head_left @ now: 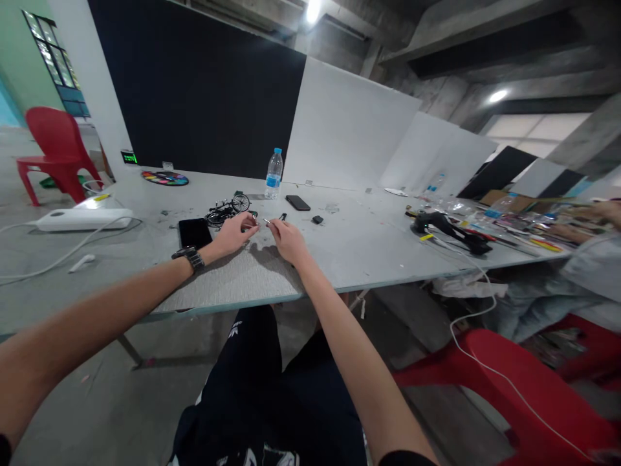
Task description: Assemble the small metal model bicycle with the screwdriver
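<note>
Over the near part of the table, my left hand (236, 234) has thumb and fingers curled together in a pinch. What it grips is too small to make out. Close on its right, my right hand (288, 241) is closed round a slim tool (267, 221) with a metal tip pointing at the left fingers; a dark end shows above the knuckles. Just behind my left hand is a small black model bicycle (228, 210), its spoked wheel upright. A black phone (194, 233) lies beside my left wrist, which wears a dark watch.
A water bottle (274, 173), a second phone (297, 202) and a small black block (317, 220) stand or lie farther back. On the left are a white power strip (85, 220) and a colourful disc (165, 178). A black device (451, 233) with a cable lies right, near another person's arm.
</note>
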Demonstrator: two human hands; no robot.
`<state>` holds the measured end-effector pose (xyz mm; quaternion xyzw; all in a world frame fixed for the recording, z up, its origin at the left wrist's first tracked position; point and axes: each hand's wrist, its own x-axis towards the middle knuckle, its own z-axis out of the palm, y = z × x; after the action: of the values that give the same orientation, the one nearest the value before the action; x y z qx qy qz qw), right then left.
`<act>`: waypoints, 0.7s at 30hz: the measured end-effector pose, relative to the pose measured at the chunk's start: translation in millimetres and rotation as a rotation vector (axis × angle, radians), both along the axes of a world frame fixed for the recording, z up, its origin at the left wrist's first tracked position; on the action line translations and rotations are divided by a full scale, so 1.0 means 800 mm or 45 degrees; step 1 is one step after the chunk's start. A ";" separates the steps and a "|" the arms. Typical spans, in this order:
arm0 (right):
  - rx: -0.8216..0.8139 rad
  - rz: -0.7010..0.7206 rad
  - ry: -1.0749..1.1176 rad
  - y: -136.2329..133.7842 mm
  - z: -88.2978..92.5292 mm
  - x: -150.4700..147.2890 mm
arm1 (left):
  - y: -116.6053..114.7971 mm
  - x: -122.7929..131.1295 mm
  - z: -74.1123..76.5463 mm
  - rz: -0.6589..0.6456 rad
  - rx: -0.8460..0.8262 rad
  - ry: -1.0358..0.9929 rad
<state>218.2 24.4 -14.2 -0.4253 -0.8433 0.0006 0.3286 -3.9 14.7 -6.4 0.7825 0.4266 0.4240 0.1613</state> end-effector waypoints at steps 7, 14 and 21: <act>0.036 -0.014 -0.039 -0.003 -0.001 -0.002 | 0.005 -0.003 -0.003 -0.091 -0.115 -0.189; 0.048 0.024 -0.108 -0.006 0.001 -0.001 | 0.002 -0.002 0.001 -0.129 -0.186 -0.242; 0.024 0.020 -0.115 -0.006 0.002 -0.001 | 0.007 -0.003 -0.003 -0.110 -0.183 -0.257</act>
<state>217.1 19.4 -12.9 -0.4151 -0.8605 -0.0238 0.2942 -6.0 20.1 -8.7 0.7399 0.4035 0.4616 0.2770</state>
